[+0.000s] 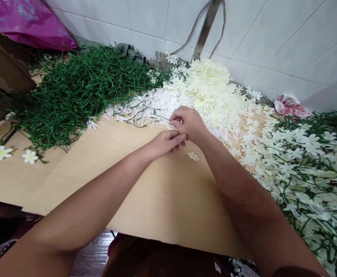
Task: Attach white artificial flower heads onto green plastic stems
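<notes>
Right hand (pixel 189 124) grip pinches green stem (pixel 153 114) running left along white pile (pixel 133 109); left hand (pixel 168 142) grip pressed together, touching, just nearer.

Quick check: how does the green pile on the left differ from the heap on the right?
The green stem pile is bare green; the flowered heap carries white blossoms on its stems. The green stem pile lies far left, by the cardboard box; the flowered heap lies right of the right hand. Both are tangles of thin green stems.
</notes>
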The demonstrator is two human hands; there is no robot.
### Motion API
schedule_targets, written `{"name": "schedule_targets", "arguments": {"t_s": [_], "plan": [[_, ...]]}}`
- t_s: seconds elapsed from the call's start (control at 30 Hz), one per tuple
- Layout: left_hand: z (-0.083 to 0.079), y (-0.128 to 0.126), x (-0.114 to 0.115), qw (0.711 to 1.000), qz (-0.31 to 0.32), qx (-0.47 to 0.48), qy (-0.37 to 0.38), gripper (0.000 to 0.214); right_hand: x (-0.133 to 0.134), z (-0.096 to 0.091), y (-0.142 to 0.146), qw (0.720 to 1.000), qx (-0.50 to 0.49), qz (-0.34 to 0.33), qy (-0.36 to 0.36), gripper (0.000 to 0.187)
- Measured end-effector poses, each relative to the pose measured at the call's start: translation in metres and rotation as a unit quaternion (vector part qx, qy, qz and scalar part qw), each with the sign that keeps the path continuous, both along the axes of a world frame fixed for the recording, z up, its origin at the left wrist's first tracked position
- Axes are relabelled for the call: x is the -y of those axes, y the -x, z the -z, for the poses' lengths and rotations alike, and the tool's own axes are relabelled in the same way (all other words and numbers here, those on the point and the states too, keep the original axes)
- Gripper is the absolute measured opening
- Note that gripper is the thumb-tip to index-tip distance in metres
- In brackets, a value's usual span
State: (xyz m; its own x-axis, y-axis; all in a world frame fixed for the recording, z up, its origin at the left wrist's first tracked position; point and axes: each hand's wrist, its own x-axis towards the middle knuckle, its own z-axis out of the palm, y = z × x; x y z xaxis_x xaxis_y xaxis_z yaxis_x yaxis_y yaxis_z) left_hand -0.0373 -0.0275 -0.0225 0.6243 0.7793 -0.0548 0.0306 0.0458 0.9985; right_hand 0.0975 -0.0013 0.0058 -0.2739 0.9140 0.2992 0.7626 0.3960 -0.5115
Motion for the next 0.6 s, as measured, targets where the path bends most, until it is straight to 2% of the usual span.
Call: {"name": "schedule_targets", "arguments": {"t_s": [0.1,0.23,0.37,0.53,0.6], "plan": [[-0.001,0.001,-0.004,0.985,-0.096,0.123,0.076,0.039,0.022,-0.004,-0.020,0.998,-0.026,0.005,-0.057,0.011],[-0.004,0.005,-0.008,0.962,-0.171,0.179,0.116,0.037,0.046,0.001,-0.036,0.991,0.013,-0.039,-0.126,0.014],[-0.011,0.008,-0.007,0.958,-0.182,0.189,0.115,0.028,0.058,0.011,-0.043,0.987,0.034,-0.085,-0.130,0.016],[-0.016,0.011,-0.005,0.975,-0.133,0.144,0.104,0.028,0.060,0.013,-0.044,0.994,0.000,-0.057,-0.089,0.013],[-0.017,0.012,-0.005,0.978,-0.135,0.130,0.085,0.027,0.061,0.011,-0.043,0.995,0.015,-0.062,-0.072,0.014]]}}
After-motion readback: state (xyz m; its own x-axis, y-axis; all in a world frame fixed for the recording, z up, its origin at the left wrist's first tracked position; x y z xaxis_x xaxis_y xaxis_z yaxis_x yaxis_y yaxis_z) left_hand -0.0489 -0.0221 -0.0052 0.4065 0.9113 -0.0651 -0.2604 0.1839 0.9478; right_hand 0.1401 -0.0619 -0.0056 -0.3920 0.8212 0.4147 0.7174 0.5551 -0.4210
